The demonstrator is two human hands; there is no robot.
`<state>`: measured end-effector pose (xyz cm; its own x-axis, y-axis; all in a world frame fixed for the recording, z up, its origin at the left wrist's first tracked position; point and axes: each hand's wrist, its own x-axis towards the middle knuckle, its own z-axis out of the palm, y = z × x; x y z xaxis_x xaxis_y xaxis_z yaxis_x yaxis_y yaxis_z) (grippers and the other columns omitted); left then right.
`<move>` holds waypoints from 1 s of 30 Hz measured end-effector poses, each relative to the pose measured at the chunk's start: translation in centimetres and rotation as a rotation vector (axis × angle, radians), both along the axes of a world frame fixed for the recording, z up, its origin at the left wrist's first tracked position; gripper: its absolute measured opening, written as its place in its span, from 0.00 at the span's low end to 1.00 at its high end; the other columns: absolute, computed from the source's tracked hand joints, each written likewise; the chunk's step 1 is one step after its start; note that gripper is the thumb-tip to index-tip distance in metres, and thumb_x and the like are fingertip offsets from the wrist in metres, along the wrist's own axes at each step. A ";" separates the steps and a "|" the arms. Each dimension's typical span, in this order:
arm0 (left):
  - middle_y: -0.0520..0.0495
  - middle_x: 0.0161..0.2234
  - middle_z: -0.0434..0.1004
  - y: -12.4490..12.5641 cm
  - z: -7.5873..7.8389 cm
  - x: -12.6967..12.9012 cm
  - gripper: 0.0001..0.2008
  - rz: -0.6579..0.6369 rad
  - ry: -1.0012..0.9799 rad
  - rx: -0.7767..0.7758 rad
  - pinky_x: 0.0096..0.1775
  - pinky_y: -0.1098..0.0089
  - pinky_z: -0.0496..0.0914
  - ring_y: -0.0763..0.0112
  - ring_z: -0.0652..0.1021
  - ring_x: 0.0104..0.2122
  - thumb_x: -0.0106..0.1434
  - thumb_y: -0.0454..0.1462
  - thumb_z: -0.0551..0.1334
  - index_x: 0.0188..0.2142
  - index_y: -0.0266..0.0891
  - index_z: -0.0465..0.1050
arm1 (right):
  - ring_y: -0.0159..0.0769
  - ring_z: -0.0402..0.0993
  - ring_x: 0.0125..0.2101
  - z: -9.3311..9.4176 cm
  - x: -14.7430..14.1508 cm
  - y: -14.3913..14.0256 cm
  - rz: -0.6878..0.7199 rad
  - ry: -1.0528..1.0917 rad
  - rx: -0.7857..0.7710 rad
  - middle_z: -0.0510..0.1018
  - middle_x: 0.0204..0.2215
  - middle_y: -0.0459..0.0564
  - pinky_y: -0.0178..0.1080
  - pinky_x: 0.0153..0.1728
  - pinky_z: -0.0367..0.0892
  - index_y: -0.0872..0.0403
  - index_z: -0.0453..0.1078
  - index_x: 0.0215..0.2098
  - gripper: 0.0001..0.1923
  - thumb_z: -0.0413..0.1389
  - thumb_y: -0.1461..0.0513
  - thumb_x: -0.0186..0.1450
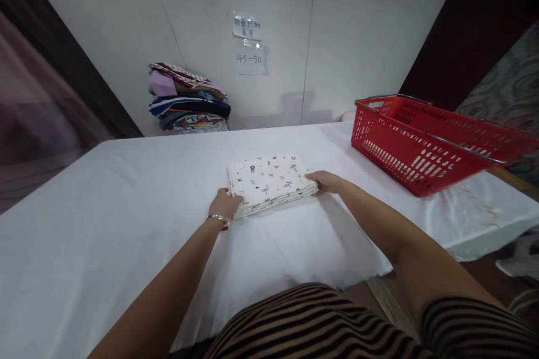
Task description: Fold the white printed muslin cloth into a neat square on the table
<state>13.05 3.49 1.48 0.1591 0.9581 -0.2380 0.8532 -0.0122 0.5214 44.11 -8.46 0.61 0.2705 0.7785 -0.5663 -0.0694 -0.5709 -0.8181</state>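
A folded white cloth point(269, 179) with small dark printed motifs lies in several layers on the white-covered table point(126, 207). At its near left corner, my left hand point(224, 203) grips the edge, thumb on top and the other fingers out of sight behind or beneath. A bracelet circles that wrist. My right hand point(326, 181) pinches the right edge near the front corner, its fingertips partly under the layers. The cloth's long front side, with its stacked folds, faces me between both hands.
On the table's right stands a red plastic basket point(404, 148) with metal handles. A stack of folded fabrics point(189, 98) sits by the far wall, left of centre. Two paper signs point(251, 60) are taped to the wall. The table's front edge runs close to my body.
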 end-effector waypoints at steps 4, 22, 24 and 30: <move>0.38 0.45 0.73 0.1 0.0 0.0 0.34 0.040 -0.089 0.007 0.42 0.65 0.67 0.59 0.74 0.43 0.50 0.43 0.62 0.55 0.35 0.56 | 0.35 0.74 0.28 0.1 -0.3 -0.7 -0.042 -0.005 0.079 0.75 0.31 0.52 0.39 0.25 0.74 0.58 0.61 0.45 0.21 0.61 0.59 0.57; 0.38 0.62 0.51 -1.7 -0.7 0.9 0.27 -0.344 0.063 0.586 0.58 0.59 0.51 0.58 0.54 0.60 0.61 0.42 0.51 0.59 0.34 0.54 | 0.44 0.48 0.60 1.5 -4.0 0.5 0.391 -1.234 0.372 0.56 0.60 0.56 0.46 0.58 0.48 0.54 0.50 0.62 0.30 0.47 0.53 0.64; 0.41 0.63 0.48 -1.7 -1.1 1.6 0.27 -0.446 0.142 0.555 0.60 0.55 0.45 0.58 0.49 0.62 0.62 0.44 0.49 0.59 0.36 0.55 | 0.43 0.39 0.63 0.7 -5.2 1.5 0.564 -1.264 0.449 0.48 0.63 0.52 0.46 0.60 0.41 0.53 0.48 0.63 0.31 0.44 0.50 0.65; 0.46 0.64 0.42 -0.7 -3.0 1.3 0.30 -0.504 0.208 0.347 0.58 0.49 0.43 0.59 0.44 0.63 0.63 0.49 0.43 0.61 0.39 0.52 | 0.48 0.39 0.62 -1.3 -5.7 2.3 0.678 -1.267 0.271 0.48 0.63 0.57 0.51 0.58 0.40 0.56 0.51 0.62 0.33 0.40 0.46 0.65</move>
